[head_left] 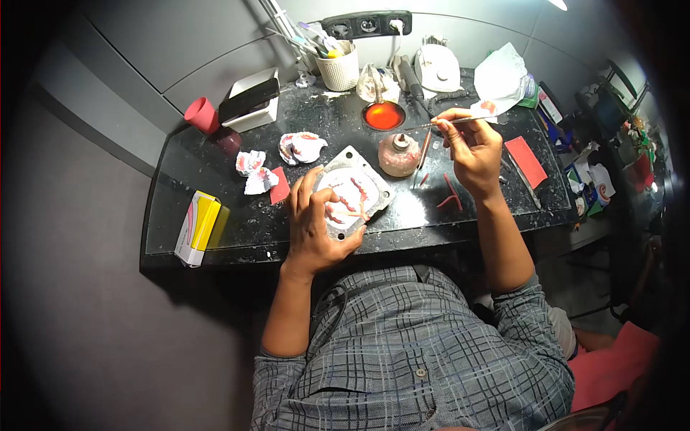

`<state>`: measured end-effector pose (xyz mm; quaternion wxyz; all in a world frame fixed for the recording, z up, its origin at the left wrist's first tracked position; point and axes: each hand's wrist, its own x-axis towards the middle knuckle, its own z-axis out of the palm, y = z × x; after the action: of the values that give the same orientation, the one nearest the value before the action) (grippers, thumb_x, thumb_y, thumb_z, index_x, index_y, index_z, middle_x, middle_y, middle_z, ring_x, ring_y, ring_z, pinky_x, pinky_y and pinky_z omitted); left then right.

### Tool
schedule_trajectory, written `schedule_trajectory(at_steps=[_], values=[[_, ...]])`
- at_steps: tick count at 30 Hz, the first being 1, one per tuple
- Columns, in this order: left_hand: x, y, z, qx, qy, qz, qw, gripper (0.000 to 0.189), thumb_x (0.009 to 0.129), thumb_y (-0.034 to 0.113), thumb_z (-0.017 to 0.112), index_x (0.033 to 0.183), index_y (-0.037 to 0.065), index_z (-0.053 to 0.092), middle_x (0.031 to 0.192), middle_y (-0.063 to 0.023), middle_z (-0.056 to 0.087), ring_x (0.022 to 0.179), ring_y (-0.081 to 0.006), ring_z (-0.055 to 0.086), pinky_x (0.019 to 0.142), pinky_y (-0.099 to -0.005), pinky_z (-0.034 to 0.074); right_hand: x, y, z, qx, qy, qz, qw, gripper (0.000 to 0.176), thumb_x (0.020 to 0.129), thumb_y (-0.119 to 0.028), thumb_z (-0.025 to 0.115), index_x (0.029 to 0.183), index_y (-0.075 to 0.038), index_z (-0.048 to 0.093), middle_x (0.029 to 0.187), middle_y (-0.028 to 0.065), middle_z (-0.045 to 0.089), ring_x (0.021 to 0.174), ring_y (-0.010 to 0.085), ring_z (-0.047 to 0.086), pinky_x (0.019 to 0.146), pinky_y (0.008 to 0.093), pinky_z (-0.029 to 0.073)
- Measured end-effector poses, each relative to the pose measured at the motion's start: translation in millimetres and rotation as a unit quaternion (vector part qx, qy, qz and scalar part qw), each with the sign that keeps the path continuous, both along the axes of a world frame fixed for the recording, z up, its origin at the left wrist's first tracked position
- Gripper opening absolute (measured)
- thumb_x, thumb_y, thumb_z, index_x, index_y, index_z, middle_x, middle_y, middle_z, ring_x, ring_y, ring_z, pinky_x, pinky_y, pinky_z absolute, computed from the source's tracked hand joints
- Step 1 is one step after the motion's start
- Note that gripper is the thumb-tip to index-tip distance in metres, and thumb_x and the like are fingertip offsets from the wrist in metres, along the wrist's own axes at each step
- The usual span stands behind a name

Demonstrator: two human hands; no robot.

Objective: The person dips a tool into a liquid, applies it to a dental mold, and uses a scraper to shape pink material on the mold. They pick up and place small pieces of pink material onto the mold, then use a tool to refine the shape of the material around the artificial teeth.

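Note:
My left hand (314, 226) grips a square metal dental flask (375, 176) with holes at its corners, fingers over its left side and thumb at the lower edge. White plaster (343, 179) fills the flask, with pink-red wax shapes (354, 188) on it. My right hand (472, 149), raised over the desk, pinches a thin metal wax carver (424, 127). The carver's tip points left, close above the wick of a round spirit lamp (399, 159). Another slim tool (425, 149) leans beside the lamp, and thin red wax strips (452, 195) lie below my right hand.
Behind the lamp sits a pan of glowing red-orange liquid (384, 116). Plaster pieces (302, 147), a red cup (201, 115) and a yellow-white box (198, 230) stand left. A red wax sheet (526, 162) and knife (524, 183) lie right. A tool cup (338, 70) stands behind.

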<state>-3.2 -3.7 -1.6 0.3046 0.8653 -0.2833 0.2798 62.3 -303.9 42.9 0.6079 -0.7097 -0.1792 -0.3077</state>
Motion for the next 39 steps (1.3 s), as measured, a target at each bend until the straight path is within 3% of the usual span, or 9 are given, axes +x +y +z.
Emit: schedule_trajectory(at_steps=[22,25,27,29,33,39], values=[[0.2,1.8,-1.8,0.001,-0.001,0.000,1.000,0.074,0.066,0.029,0.091,0.123,0.006,0.050,0.151,-0.0315,0.044,0.138,-0.0491,0.042,0.116,-0.0591,0.034,-4.6,-1.2,-2.1,0.025,0.029,0.021,0.999,0.010,0.099,-0.002,0.076,0.108,0.001,0.074,0.093,0.0035,0.076,0.076,0.0048,0.064,0.067,0.0212,0.051],[1.4,2.7,-2.3,0.006,-0.007,-0.006,1.000,0.073,0.065,0.029,0.091,0.123,0.007,0.051,0.151,-0.0315,0.044,0.138,-0.0485,0.043,0.116,-0.0582,0.034,-7.2,-0.9,-0.1,0.036,0.031,0.049,0.998,0.011,0.100,-0.001,0.073,0.110,0.002,0.073,0.097,0.0052,0.077,0.080,0.0053,0.064,0.069,0.0212,0.052],[2.2,3.0,-1.4,0.010,-0.013,-0.013,1.000,0.072,0.064,0.028,0.092,0.120,0.009,0.050,0.151,-0.0305,0.046,0.138,-0.0478,0.044,0.116,-0.0571,0.033,-9.4,-3.2,2.3,0.048,0.051,0.184,0.980,0.011,0.102,-0.001,0.070,0.112,0.003,0.071,0.100,0.0064,0.077,0.081,0.0056,0.064,0.069,0.0208,0.051],[1.6,3.6,0.3,0.015,-0.017,-0.019,1.000,0.070,0.063,0.026,0.092,0.117,0.010,0.050,0.152,-0.0296,0.047,0.139,-0.0470,0.044,0.116,-0.0560,0.033,-12.4,0.0,4.5,0.012,0.083,0.254,0.964,0.011,0.101,0.004,0.067,0.111,0.002,0.070,0.103,0.0069,0.076,0.082,0.0069,0.064,0.069,0.0221,0.051],[2.1,4.2,-1.3,0.014,-0.029,-0.025,0.999,0.068,0.062,0.028,0.091,0.116,0.012,0.053,0.151,-0.0285,0.048,0.138,-0.0459,0.045,0.116,-0.0546,0.032,-17.0,12.5,11.8,-0.042,0.105,0.349,0.930,0.019,0.096,0.014,0.063,0.112,0.004,0.068,0.110,0.0105,0.074,0.106,0.0185,0.073,0.091,0.0313,0.060],[2.8,3.4,-2.4,0.001,-0.029,-0.028,0.999,0.066,0.061,0.029,0.090,0.115,0.013,0.056,0.151,-0.0272,0.048,0.138,-0.0447,0.045,0.116,-0.0530,0.032,-13.5,32.4,16.0,-0.144,0.061,0.341,0.927,0.020,0.094,0.014,0.066,0.110,0.003,0.069,0.105,0.0110,0.076,0.100,0.0198,0.076,0.088,0.0323,0.061]])
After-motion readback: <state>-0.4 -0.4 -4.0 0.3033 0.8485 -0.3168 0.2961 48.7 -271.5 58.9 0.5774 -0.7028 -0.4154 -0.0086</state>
